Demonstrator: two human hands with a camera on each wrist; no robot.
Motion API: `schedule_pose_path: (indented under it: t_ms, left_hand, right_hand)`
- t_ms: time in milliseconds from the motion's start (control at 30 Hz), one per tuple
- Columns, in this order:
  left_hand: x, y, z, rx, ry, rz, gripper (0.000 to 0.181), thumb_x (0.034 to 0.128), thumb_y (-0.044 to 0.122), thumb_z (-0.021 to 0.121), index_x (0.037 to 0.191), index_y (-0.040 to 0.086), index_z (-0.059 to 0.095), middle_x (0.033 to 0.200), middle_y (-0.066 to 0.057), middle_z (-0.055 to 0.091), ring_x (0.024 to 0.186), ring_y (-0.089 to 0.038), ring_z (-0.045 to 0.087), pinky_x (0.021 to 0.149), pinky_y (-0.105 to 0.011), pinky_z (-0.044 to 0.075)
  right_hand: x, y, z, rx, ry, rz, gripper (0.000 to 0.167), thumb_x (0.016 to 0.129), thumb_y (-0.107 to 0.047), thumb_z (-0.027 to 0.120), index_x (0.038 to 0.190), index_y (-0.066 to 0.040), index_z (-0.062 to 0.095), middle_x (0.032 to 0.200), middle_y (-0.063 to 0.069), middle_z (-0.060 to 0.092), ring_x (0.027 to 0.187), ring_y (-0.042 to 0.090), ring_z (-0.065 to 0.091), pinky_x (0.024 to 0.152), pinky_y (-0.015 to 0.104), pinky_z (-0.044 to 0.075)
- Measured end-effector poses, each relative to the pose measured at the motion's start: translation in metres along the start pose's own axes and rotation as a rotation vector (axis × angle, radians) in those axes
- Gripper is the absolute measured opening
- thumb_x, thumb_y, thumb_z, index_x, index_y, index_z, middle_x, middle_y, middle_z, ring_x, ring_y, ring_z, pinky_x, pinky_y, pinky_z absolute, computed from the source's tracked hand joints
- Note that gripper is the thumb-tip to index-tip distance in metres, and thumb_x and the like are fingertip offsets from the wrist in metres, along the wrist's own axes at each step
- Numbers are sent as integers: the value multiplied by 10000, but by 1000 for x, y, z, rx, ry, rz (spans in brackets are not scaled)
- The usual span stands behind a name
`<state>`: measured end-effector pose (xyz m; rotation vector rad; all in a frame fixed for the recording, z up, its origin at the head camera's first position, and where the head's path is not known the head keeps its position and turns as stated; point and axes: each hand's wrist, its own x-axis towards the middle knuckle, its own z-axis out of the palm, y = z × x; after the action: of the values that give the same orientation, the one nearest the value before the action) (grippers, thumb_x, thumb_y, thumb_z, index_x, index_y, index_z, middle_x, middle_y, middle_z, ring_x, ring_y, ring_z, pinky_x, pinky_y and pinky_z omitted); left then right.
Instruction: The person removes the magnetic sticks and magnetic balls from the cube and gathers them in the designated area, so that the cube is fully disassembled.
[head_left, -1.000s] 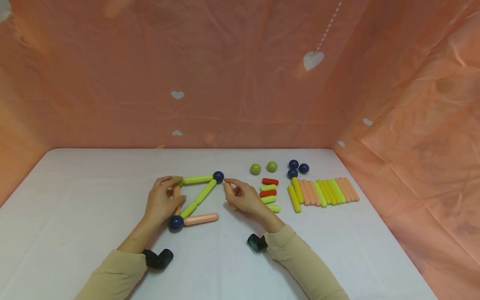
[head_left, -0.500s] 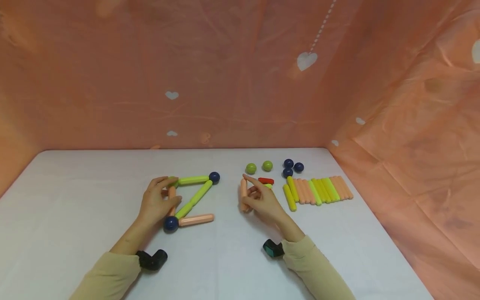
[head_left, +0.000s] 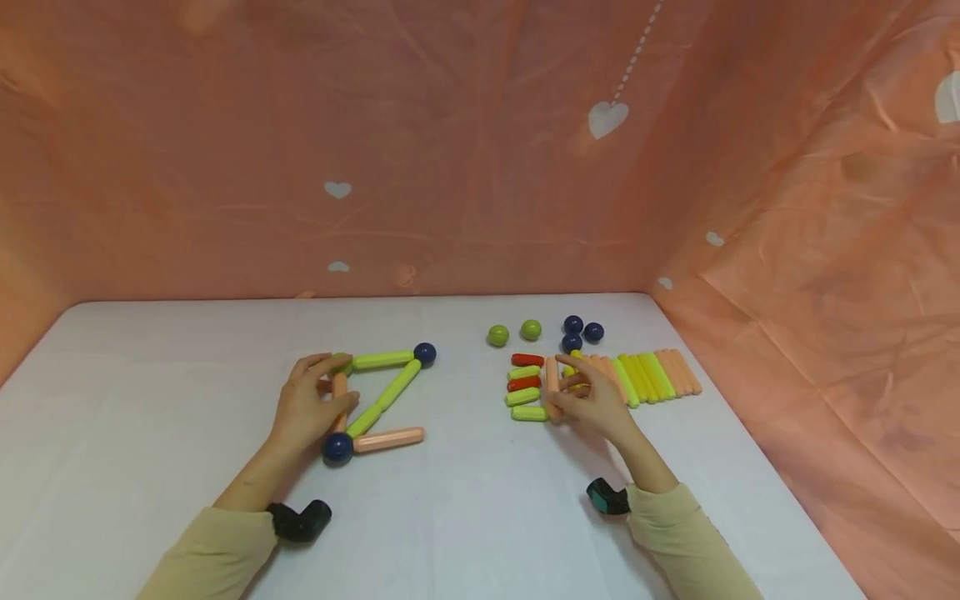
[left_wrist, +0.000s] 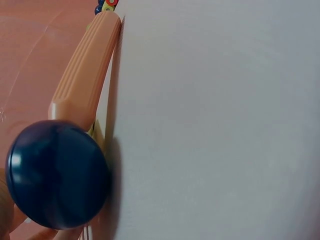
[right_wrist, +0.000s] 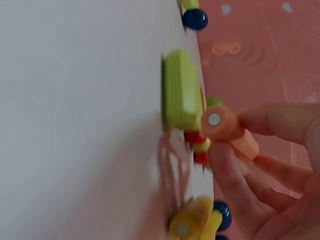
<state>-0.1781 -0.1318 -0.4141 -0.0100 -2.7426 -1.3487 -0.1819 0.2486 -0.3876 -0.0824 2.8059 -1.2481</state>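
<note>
In the head view my left hand (head_left: 309,404) holds the left side of a flat shape on the table, fingers at the green ball (head_left: 341,364) and thumb at a peach magnetic rod (head_left: 340,392). A navy ball (left_wrist: 59,175) joins that corner, with another peach rod (left_wrist: 85,70) leading off it. Green rods (head_left: 383,360) run to a second navy ball (head_left: 424,354) and back diagonally. My right hand (head_left: 596,402) pinches a loose peach magnetic rod (right_wrist: 222,122) between thumb and fingers, raised off the table; a silvery disc shows at its end.
Short red and green rods (head_left: 524,396) lie just left of my right hand. Beyond are two green balls (head_left: 498,336) and three navy balls (head_left: 573,324). A row of long yellow, green and peach rods (head_left: 648,377) lies at right. Pink cloth (head_left: 450,167) hangs behind the white table.
My right hand has carried the peach rod rightwards from near the shape, past the short rods, to the row of long rods. The left hand keeps its hold on the shape.
</note>
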Motion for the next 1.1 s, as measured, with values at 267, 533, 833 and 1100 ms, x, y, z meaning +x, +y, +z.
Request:
schedule_pose_path:
  t_ms: [267, 533, 833, 1100]
  left_hand:
    - [-3, -3, -1, 7, 3, 21, 529, 833, 72, 706, 1324, -9, 527, 1400, -287, 365, 1058, -416, 543, 832, -431, 485]
    - [-5, -3, -5, -18, -28, 30, 525, 857, 118, 692, 1332, -22, 516, 1427, -302, 353, 1077, -432, 568, 923, -520, 479]
    - [-20, -8, -19, -6, -93, 55, 465, 866, 205, 713, 1257, -15, 591, 1399, -288, 408, 1056, -418, 616, 927, -575, 472]
    - [-36, -14, -27, -30, -202, 74, 507, 803, 292, 777, 1222, 45, 635, 1355, -260, 471, 1032, -363, 620, 859, -535, 504]
  right_hand:
    - [0, 9, -6, -156, -13, 48, 540, 834, -136, 714, 1332, -43, 528, 928, 113, 630, 767, 192, 559, 654, 238, 498]
    - [-1, 7, -1, -297, 36, -3, 407, 821, -144, 716, 1178, 29, 626, 909, 98, 648, 788, 204, 558, 679, 287, 508]
    - [-10, -18, 25, -166, 81, -237, 260, 844, -100, 704, 1088, -13, 673, 971, 117, 647, 822, 212, 586, 717, 296, 526]
    - [-6, -45, 68, 40, -140, -352, 290, 859, -127, 708, 1124, -19, 666, 1072, 128, 666, 933, 223, 626, 826, 324, 558]
